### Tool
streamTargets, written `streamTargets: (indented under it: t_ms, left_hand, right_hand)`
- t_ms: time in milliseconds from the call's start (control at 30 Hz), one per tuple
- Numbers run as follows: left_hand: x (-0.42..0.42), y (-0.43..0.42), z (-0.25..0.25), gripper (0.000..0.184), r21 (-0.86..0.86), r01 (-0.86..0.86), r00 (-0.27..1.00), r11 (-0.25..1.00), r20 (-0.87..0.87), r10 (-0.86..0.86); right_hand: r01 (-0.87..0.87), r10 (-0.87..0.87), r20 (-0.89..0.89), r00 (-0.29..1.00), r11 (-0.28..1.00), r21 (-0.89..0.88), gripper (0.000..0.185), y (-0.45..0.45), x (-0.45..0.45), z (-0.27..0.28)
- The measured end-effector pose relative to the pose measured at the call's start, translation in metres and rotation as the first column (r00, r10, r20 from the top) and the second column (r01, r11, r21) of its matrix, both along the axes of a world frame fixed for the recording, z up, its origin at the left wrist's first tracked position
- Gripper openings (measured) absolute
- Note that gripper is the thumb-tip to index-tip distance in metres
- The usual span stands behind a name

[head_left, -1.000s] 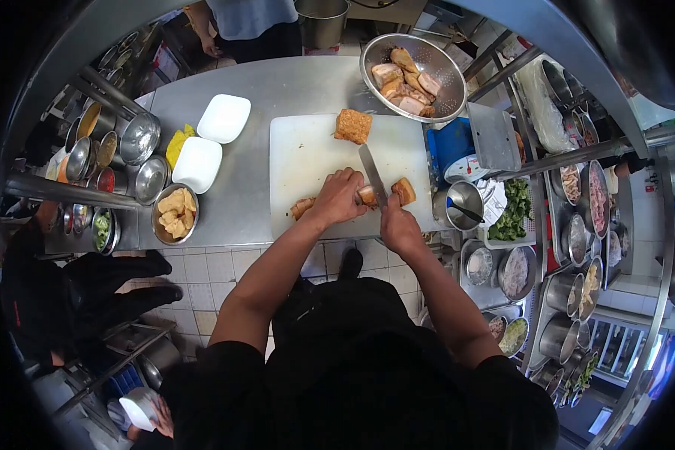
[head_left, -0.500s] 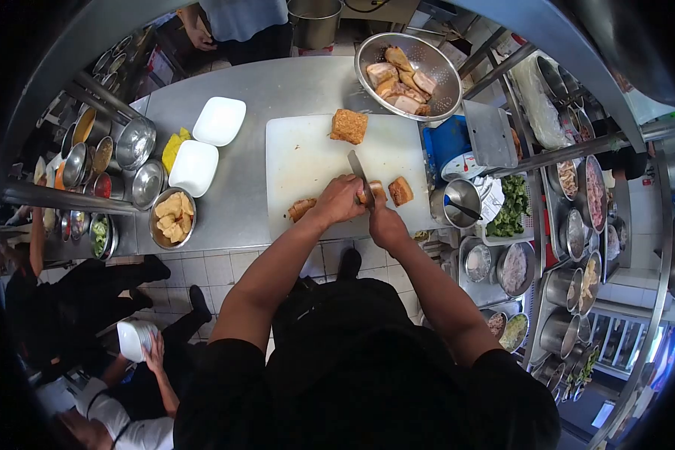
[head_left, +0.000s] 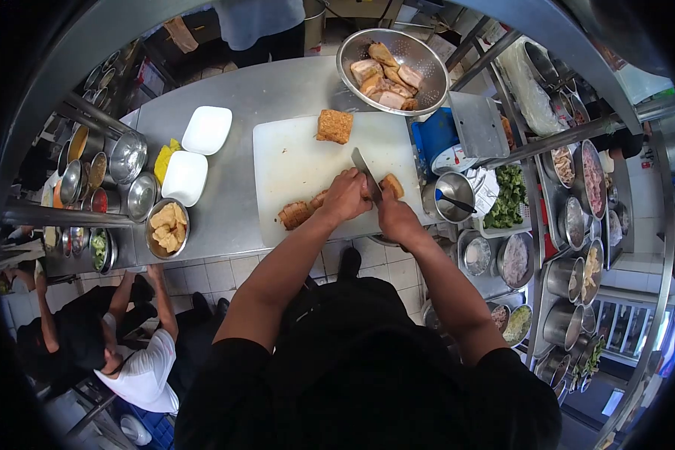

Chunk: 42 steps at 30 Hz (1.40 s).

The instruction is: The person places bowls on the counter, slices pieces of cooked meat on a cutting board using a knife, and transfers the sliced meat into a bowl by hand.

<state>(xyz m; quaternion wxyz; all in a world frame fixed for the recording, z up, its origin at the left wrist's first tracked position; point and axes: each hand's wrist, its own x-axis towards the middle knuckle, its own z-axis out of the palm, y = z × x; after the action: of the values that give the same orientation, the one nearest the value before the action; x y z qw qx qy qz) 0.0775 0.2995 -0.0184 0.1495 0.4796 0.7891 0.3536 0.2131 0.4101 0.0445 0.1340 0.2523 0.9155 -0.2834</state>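
Browned meat lies in pieces along the near side of the white cutting board, with a block near its far edge. The right hand has its fingers closed round the knife; the left hand curls beside the blade, its fingertips partly hidden, so their opening cannot be told. On the metal surface sit two white dishes; co-workers stand nearby.
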Motion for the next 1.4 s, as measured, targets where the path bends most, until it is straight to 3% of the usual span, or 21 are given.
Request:
streamTargets:
  t_ms: [133,333,433,500,533,600,667,733,867,933,967,1033,1067,1133,1200,1233,1267,1300,1367,1400]
  left_hand:
    - [-0.003,-0.002,-0.002,0.042,0.027,-0.011,1.0,1.0,0.022,0.01]
    - [-0.008,-0.008,-0.002,0.044,0.006,0.01,1.0,1.0,0.015,-0.01]
    - [-0.007,-0.004,0.011,0.055,-0.01,-0.024,0.999,1.0,0.048,0.025]
    - [0.005,-0.008,0.017,0.069,-0.002,-0.145,0.975,0.989,-0.168,0.143]
    - [0.008,-0.006,0.018,0.069,-0.004,-0.139,0.976,0.99,-0.168,0.137]
    - [0.009,0.004,0.021,0.08,-0.213,-0.115,0.984,0.97,-0.158,0.082]
    - [0.008,0.009,0.015,0.077,-0.248,-0.103,0.977,0.963,-0.209,0.051]
    - [0.002,0.003,0.013,0.074,-0.349,0.002,0.988,0.937,-0.142,-0.055]
    - [0.002,-0.011,0.026,0.067,-0.377,0.032,0.985,0.926,-0.145,-0.093]
    - [0.01,-0.005,0.03,0.065,-0.194,-0.037,0.966,0.98,-0.26,-0.015]
    - [0.011,0.007,0.029,0.065,-0.193,-0.034,0.964,0.981,-0.265,-0.018]
    - [0.008,0.035,0.022,0.073,-0.063,0.271,0.895,0.961,-0.352,-0.275]
    - [0.002,0.042,0.016,0.073,-0.062,0.273,0.894,0.96,-0.352,-0.277]
    - [-0.005,0.05,0.005,0.076,-0.238,0.366,0.877,0.9,-0.236,-0.419]
    - [-0.002,0.043,0.041,0.076,-0.295,0.32,0.918,0.9,-0.141,-0.372]
    - [0.003,0.036,0.052,0.072,-0.306,0.215,0.959,0.928,-0.112,-0.259]
    - [0.008,0.03,0.056,0.068,-0.319,0.108,0.987,0.942,-0.081,-0.141]
    - [0.009,0.025,0.05,0.068,-0.317,0.106,0.988,0.942,-0.077,-0.137]
    - [0.006,0.018,0.038,0.067,-0.12,0.098,0.991,0.988,-0.085,-0.108]
    - [0.007,0.017,0.033,0.067,-0.114,0.092,0.992,0.989,-0.079,-0.102]
  right_hand:
    - [-0.022,0.026,0.157,0.987,0.999,-0.027,0.032,0.002,0.028,0.013]
    - [0.05,-0.06,-0.14,0.988,0.996,-0.078,0.029,-0.006,0.016,-0.045]
    - [0.133,-0.143,-0.144,0.979,0.988,-0.08,0.027,-0.006,0.026,-0.004]
    - [0.226,-0.233,-0.069,0.97,0.969,-0.1,0.027,-0.007,0.053,0.018]
    - [0.232,-0.239,-0.068,0.969,0.967,-0.102,0.027,-0.008,0.067,0.022]
    - [0.265,-0.268,-0.14,0.953,0.963,-0.038,0.028,-0.007,0.096,0.027]
    - [0.317,-0.32,-0.107,0.941,0.948,-0.037,0.027,-0.01,0.127,0.018]
    - [0.369,-0.373,-0.07,0.925,0.928,-0.055,0.026,-0.016,0.144,0.009]
    - [0.45,-0.457,-0.047,0.888,0.886,-0.111,0.025,-0.02,0.144,-0.007]
    - [0.437,-0.446,-0.087,0.891,0.894,-0.102,0.025,-0.019,0.14,-0.02]
    - [0.422,-0.434,-0.106,0.895,0.899,-0.118,0.025,-0.019,0.134,-0.018]
    - [0.403,-0.417,-0.125,0.9,0.907,-0.125,0.024,-0.016,0.123,-0.02]
    - [0.383,-0.399,-0.136,0.907,0.915,-0.128,0.023,-0.014,0.118,-0.02]
    - [0.361,-0.375,-0.142,0.916,0.925,-0.115,0.023,-0.006,0.105,-0.013]
    - [0.341,-0.354,-0.134,0.926,0.934,-0.108,0.024,0.001,0.091,-0.002]
    - [0.332,-0.34,-0.136,0.93,0.94,-0.08,0.023,0.002,0.085,0.004]
    - [0.329,-0.338,-0.132,0.932,0.941,-0.082,0.023,0.001,0.08,0.01]
    - [0.291,-0.301,-0.15,0.942,0.953,-0.086,0.022,0.002,0.076,0.015]
    - [0.248,-0.258,-0.17,0.951,0.966,-0.078,0.022,0.003,0.064,0.021]
    - [0.219,-0.227,-0.133,0.965,0.973,-0.066,0.022,0.0,0.058,0.024]
